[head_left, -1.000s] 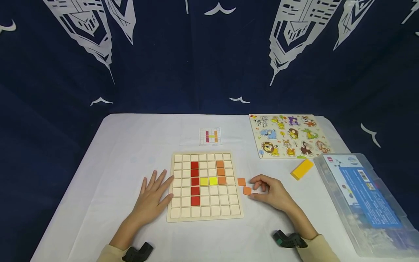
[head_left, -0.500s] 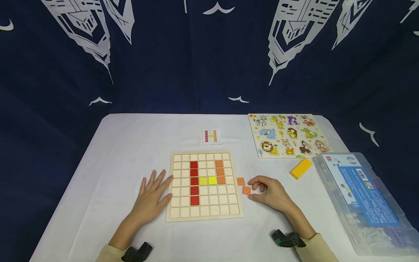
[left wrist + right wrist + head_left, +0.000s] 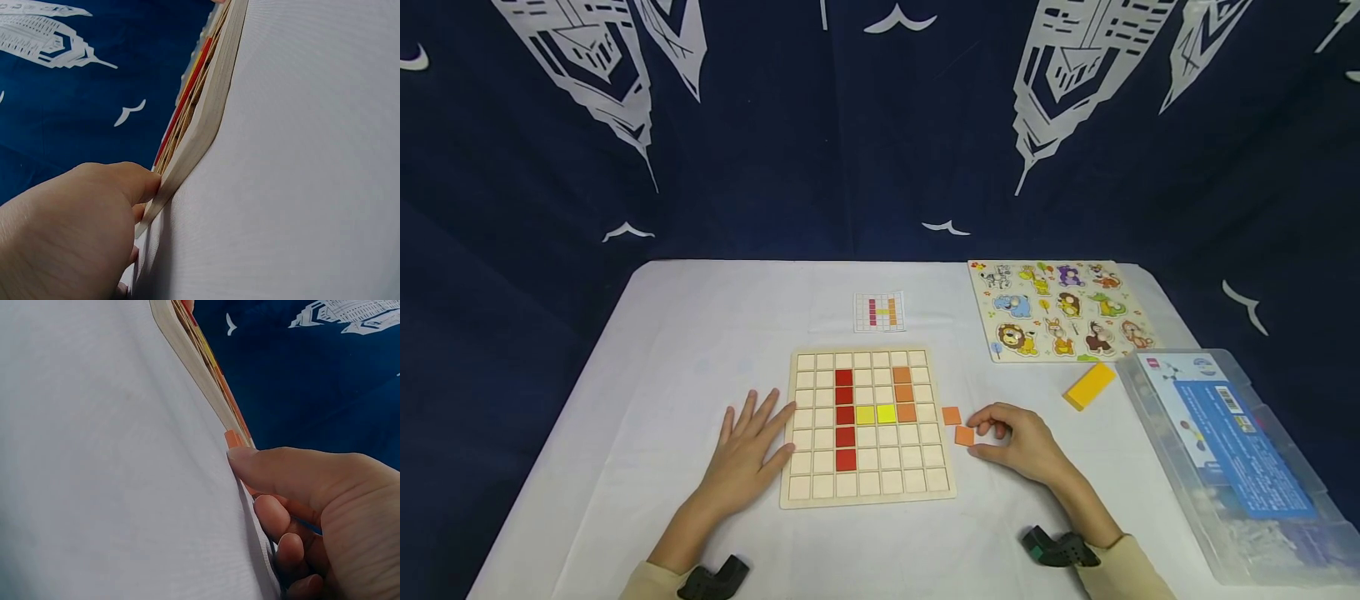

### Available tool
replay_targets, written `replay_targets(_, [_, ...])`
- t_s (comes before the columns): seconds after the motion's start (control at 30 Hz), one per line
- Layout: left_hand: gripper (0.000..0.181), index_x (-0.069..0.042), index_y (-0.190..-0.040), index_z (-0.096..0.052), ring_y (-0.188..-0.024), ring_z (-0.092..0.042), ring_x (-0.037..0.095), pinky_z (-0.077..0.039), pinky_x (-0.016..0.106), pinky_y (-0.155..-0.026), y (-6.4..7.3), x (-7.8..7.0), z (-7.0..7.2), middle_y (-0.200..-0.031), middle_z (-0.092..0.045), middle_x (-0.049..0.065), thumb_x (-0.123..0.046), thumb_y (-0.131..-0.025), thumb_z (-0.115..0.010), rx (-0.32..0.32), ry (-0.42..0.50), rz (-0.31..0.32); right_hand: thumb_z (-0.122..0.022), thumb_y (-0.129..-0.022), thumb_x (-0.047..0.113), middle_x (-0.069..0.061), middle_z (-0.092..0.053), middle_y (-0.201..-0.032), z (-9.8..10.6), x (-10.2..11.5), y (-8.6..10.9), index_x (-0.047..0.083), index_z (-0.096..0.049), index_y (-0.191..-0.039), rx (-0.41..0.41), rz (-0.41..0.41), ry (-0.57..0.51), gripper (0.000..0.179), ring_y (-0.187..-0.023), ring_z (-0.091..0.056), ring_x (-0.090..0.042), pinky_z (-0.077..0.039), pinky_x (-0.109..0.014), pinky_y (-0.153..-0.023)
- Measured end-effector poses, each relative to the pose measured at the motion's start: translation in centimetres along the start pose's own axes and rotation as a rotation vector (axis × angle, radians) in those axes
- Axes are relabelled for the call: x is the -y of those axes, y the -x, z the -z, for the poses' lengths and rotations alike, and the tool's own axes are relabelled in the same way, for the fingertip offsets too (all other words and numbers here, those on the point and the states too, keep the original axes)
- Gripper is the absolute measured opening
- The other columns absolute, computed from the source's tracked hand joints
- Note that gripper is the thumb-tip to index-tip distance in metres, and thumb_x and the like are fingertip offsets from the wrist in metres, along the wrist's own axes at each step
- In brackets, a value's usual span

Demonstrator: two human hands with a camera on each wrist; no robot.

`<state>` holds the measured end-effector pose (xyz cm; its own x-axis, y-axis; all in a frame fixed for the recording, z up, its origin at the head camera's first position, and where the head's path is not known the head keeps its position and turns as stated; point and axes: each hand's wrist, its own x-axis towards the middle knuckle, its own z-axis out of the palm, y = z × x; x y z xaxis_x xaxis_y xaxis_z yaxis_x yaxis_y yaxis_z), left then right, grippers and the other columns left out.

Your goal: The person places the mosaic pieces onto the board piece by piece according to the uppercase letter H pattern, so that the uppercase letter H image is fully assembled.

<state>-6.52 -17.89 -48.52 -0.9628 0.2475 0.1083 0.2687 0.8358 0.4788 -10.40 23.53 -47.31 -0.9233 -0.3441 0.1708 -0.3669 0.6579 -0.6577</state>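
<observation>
A wooden grid board (image 3: 868,492) lies on the white table with a column of red tiles (image 3: 846,437), two yellow tiles (image 3: 876,414) and three orange tiles (image 3: 905,393) set in it. My left hand (image 3: 737,467) lies spread at the board's left side, thumb and fingertips touching its edge, as the left wrist view also shows. Two loose orange tiles lie right of the board. My right hand (image 3: 1022,442) has its thumb and curled index finger about the nearer loose orange tile (image 3: 964,436); in the right wrist view the thumb presses against an orange tile (image 3: 232,439).
A small pattern card (image 3: 879,312) lies beyond the board. At the back right is an animal puzzle board (image 3: 1037,329), with a yellow block (image 3: 1089,387) in front. A clear plastic case (image 3: 1225,467) stands along the right side. A dark patterned cloth (image 3: 850,125) hangs behind.
</observation>
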Motion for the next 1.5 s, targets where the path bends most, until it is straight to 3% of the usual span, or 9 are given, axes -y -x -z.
replay_targets(0.3, [0.057, -0.016, -0.149, -0.043, -0.151, -0.008, 0.042, 0.0, 0.064, -0.116, 0.1, 0.1, 0.1, -0.161, -0.026, 0.014, -0.034, -0.097, -0.057, -0.004, -0.008, -0.002, -0.086, -0.069, 0.007, 0.012, -0.06, -0.076, -0.2, 0.0, -0.1, 0.02, -0.071, -0.09, -0.001, 0.003, -0.007, 0.029, -0.066, -0.047, -0.005, -0.039, -0.019, -0.061])
replay_targets(0.5, [0.057, -0.017, -0.149, -0.043, -0.151, -0.008, 0.041, 0.001, 0.064, -0.116, 0.2, 0.1, 0.1, -0.161, -0.026, 0.014, -0.033, -0.096, -0.057, -0.003, -0.001, 0.006, -0.084, -0.072, 0.004, 0.009, -0.061, -0.076, 0.1, 0.2, -0.1, 0.017, -0.07, -0.092, 0.03, -0.043, -0.063, 0.027, -0.066, -0.048, -0.008, -0.04, -0.02, -0.061])
replay_targets(0.7, [0.057, -0.016, -0.148, -0.044, -0.151, -0.009, 0.042, 0.001, 0.064, -0.116, 0.1, 0.0, 0.0, -0.16, -0.027, 0.015, -0.032, -0.096, -0.058, -0.008, -0.005, 0.003, -0.081, -0.075, 0.004, 0.005, -0.063, -0.078, 1.2, 0.1, -0.2, 0.013, -0.07, -0.094, 0.044, -0.072, -0.148, 0.024, -0.066, -0.049, -0.01, -0.041, -0.021, -0.059])
replay_targets(0.87, [0.057, -0.015, -0.148, -0.044, -0.15, -0.009, 0.042, 0.001, 0.064, -0.116, 0.1, -0.1, 0.1, -0.16, -0.027, 0.015, -0.032, -0.096, -0.058, -0.01, -0.004, -0.003, -0.08, -0.073, 0.001, 0.003, -0.064, -0.078, 2.2, -0.1, -0.5, 0.009, -0.07, -0.094, 0.035, -0.07, -0.149, 0.025, -0.063, -0.048, -0.007, -0.041, -0.022, -0.057])
replay_targets(1.03, [0.057, -0.016, -0.148, -0.044, -0.15, -0.01, 0.042, 0.0, 0.064, -0.116, 0.1, 0.0, 0.1, -0.16, -0.028, 0.015, -0.033, -0.096, -0.058, -0.015, -0.007, -0.006, -0.08, -0.075, 0.001, 0.003, -0.063, -0.077, 2.7, 1.3, -1.5, 0.011, -0.07, -0.094, 0.045, -0.06, -0.149, 0.024, -0.063, -0.048, -0.008, -0.04, -0.022, -0.056])
replay_targets(1.2, [0.056, -0.016, -0.148, -0.044, -0.15, -0.01, 0.042, 0.0, 0.064, -0.116, 0.1, 0.0, 0.1, -0.16, -0.028, 0.015, -0.033, -0.096, -0.058, -0.015, -0.002, -0.006, -0.079, -0.077, 0.003, 0.004, -0.063, -0.077, 2.0, 3.0, -2.8, 0.012, -0.07, -0.095, 0.086, -0.022, -0.183, 0.023, -0.064, -0.048, -0.008, -0.041, -0.022, -0.057])
replay_targets(1.5, [0.056, -0.016, -0.148, -0.044, -0.15, -0.011, 0.043, 0.0, 0.064, -0.116, 0.1, -0.1, 0.1, -0.16, -0.028, 0.015, -0.033, -0.096, -0.058, -0.014, -0.009, -0.005, -0.081, -0.076, 0.005, 0.006, -0.061, -0.075, -1.1, 4.9, -4.2, 0.012, -0.069, -0.093, 0.178, 0.05, -0.219, 0.022, -0.063, -0.047, -0.005, -0.041, -0.02, -0.057])
